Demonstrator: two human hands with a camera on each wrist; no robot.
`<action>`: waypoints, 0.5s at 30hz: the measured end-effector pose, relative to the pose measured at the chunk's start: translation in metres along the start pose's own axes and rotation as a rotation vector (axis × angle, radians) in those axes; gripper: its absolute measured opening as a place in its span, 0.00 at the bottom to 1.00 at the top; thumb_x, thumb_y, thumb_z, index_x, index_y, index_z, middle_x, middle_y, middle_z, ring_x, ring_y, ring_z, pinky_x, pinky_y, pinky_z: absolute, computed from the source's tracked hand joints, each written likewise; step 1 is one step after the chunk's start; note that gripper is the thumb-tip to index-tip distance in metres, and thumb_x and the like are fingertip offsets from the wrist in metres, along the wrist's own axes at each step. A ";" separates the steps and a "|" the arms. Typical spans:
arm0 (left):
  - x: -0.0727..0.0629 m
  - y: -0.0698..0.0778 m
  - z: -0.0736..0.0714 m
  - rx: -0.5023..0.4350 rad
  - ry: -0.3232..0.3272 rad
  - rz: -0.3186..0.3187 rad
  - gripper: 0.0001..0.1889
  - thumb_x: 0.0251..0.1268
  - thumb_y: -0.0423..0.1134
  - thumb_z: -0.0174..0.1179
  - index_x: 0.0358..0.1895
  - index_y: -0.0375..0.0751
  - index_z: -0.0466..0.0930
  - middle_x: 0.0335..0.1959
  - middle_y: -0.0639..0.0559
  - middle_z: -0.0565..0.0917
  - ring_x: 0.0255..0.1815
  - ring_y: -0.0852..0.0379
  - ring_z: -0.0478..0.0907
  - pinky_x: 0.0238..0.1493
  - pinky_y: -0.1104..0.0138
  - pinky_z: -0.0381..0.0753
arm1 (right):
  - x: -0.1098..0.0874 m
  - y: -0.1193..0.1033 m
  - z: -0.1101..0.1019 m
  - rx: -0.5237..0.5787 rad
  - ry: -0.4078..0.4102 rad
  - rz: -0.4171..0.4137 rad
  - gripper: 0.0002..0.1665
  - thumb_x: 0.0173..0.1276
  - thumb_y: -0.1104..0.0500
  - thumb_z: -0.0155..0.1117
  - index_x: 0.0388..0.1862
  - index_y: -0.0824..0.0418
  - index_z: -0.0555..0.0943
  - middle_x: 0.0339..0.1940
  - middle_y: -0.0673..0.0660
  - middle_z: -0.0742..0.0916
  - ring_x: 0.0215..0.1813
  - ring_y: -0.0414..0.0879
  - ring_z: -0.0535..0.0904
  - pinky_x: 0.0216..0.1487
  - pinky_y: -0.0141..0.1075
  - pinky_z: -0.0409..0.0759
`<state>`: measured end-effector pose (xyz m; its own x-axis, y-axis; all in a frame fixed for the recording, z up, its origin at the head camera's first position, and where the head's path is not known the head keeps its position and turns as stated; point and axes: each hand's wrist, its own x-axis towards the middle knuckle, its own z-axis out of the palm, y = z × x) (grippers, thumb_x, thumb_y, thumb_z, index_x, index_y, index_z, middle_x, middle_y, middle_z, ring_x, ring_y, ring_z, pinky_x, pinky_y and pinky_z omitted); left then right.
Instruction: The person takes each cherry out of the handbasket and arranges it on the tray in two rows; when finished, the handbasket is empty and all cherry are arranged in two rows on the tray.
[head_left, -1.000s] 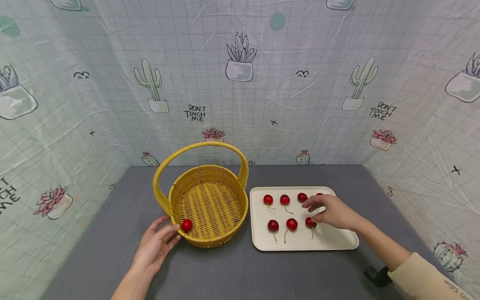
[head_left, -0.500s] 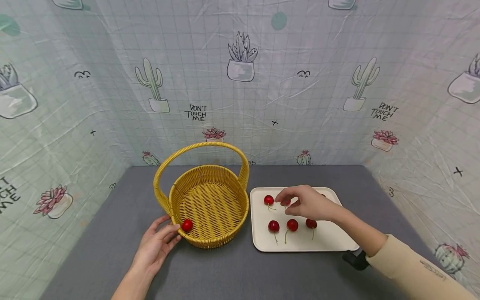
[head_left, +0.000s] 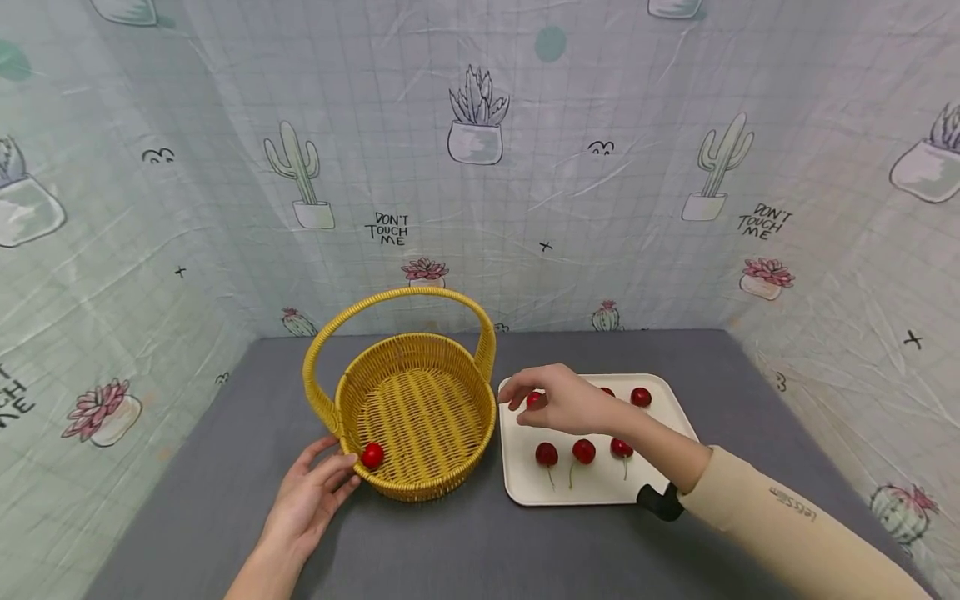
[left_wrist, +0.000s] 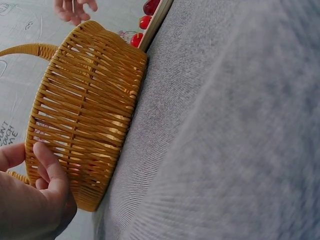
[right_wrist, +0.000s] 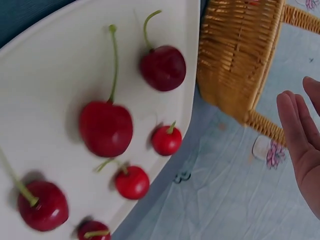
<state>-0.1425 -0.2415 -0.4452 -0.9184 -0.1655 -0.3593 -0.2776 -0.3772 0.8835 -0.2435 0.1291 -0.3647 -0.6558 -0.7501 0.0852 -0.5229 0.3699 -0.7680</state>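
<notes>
In the head view a yellow woven basket (head_left: 420, 492) with a tall arched handle stands left of centre. One red cherry (head_left: 372, 455) lies inside it by the near-left rim. My left hand (head_left: 303, 496) holds that rim, its fingers on both sides of the edge in the left wrist view. To the right is a cream tray (head_left: 525, 492) with several stemmed cherries (head_left: 583, 451) in two rows. Above the tray's far-left corner hovers my right hand (head_left: 562, 402), fingers loosely bent with nothing between them. It partly covers a cherry (head_left: 535, 400) in the far row.
Grey cloth (head_left: 450, 550) covers the table under basket and tray. A patterned curtain (head_left: 480, 208) with cactus prints hangs behind and at both sides. A black wrist strap piece (head_left: 660, 502) projects below the right sleeve (head_left: 787, 525), over the tray's near edge.
My right hand has moved left across the tray, from its right half to the far-left corner, nearer the basket. The left hand, the basket and its cherry have stayed put.
</notes>
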 end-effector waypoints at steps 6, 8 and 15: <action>0.000 0.001 0.000 -0.005 0.000 0.003 0.34 0.73 0.30 0.62 0.74 0.44 0.54 0.56 0.49 0.76 0.43 0.60 0.81 0.48 0.65 0.83 | 0.017 -0.003 0.009 0.054 -0.037 -0.042 0.17 0.70 0.71 0.68 0.56 0.61 0.84 0.52 0.55 0.86 0.55 0.55 0.83 0.52 0.38 0.85; 0.000 0.001 0.000 -0.008 -0.003 0.003 0.34 0.73 0.30 0.62 0.74 0.44 0.54 0.56 0.49 0.76 0.43 0.60 0.81 0.48 0.65 0.83 | 0.023 -0.003 0.012 0.062 -0.038 -0.045 0.16 0.71 0.70 0.68 0.55 0.61 0.84 0.51 0.52 0.86 0.54 0.51 0.83 0.52 0.37 0.85; 0.000 0.001 0.000 -0.008 -0.005 -0.001 0.34 0.73 0.30 0.61 0.75 0.44 0.53 0.56 0.49 0.76 0.44 0.60 0.81 0.48 0.65 0.83 | 0.040 -0.001 0.024 0.032 0.016 -0.061 0.14 0.75 0.62 0.67 0.57 0.58 0.83 0.48 0.48 0.87 0.51 0.42 0.83 0.53 0.40 0.84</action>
<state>-0.1425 -0.2420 -0.4443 -0.9195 -0.1606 -0.3587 -0.2763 -0.3847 0.8807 -0.2562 0.0861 -0.3761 -0.6316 -0.7621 0.1425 -0.5450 0.3057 -0.7807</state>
